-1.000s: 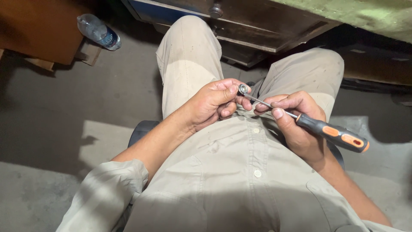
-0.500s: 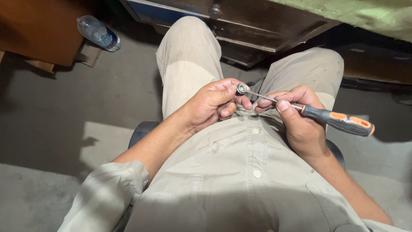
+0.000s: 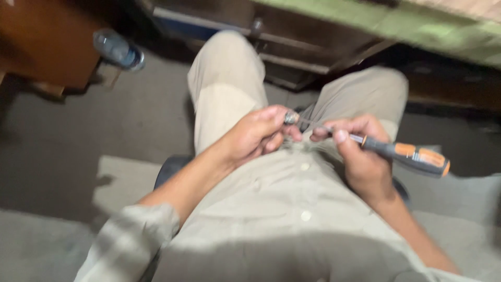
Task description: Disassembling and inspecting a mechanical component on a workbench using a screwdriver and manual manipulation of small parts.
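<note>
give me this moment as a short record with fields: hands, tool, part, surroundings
left hand: left hand pinches a small metal part at the fingertips
right hand: right hand grips a screwdriver where the shaft meets the handle
tool: grey and orange handle points right, thin shaft runs left to the part
part: small, shiny, too blurred to identify
posture: seated, hands over the lap, beige trousers
surroundings: plastic bottle on the floor upper left; dark wooden furniture ahead
</note>
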